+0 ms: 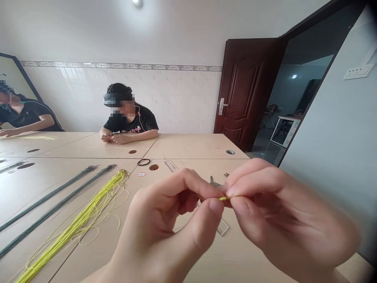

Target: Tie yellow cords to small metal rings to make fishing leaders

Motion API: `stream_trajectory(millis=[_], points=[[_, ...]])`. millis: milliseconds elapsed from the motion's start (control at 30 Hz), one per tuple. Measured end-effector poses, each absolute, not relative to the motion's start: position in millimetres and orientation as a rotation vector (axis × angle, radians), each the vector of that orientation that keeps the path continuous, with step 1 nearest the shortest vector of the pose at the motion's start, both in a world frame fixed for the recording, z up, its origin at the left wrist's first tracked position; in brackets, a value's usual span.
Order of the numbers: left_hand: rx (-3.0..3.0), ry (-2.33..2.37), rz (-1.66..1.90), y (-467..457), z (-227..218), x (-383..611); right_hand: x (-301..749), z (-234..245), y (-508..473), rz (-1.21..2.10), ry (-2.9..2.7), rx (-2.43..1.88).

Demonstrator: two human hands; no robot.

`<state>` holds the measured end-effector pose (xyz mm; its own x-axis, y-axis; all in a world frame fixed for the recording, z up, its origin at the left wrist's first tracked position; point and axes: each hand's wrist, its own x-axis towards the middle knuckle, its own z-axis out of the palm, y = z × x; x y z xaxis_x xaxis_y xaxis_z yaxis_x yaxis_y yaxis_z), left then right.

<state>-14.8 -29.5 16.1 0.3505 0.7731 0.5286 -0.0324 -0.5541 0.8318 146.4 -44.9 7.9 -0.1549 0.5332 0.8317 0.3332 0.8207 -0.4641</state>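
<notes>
Close to the camera, my left hand (153, 224) pinches a thin yellow wire (223, 199) between thumb and index finger. Only a short piece of the wire shows between the two hands. My right hand (282, 212) has its thumb and fingertips closed on the wire's other side, where a thin brownish strand shows; fine detail there is too small to tell. Behind the fingertips, a metal hand tool (215, 182), partly covered, lies on the table. Below them the end of a clear ruler (223, 228) sticks out. A bundle of yellow wires (79, 220) lies left of my left hand.
Two grey-green wire bundles (59, 193) lie at the left of the table (188, 147). A black ring (143, 162), a small label (141, 174), another ruler (171, 166) and a cable hole (153, 167) are further back. Two people (138, 118) sit across.
</notes>
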Motion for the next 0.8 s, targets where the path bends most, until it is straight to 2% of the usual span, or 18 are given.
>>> stream_trajectory(millis=[67,133,333,500,800], points=[[1.842,0.668,1.328,-29.4,14.8,-14.5,146.7,9.2,-45.3,0.085,-1.808,-0.664],[1.898,0.701,1.376,-29.7,12.9,-13.6,145.9,9.7,-46.2,0.103,-1.781,-0.671],[2.096,0.750,1.632,-32.4,6.8,-8.5,145.4,9.0,-50.1,0.515,-1.679,-0.744],[2.113,0.768,1.624,-33.7,7.4,-7.5,146.8,10.3,-49.0,0.703,-1.626,-0.767],[1.992,0.721,1.539,-34.2,8.3,-7.8,141.4,10.9,-48.8,0.779,-1.536,-0.719]])
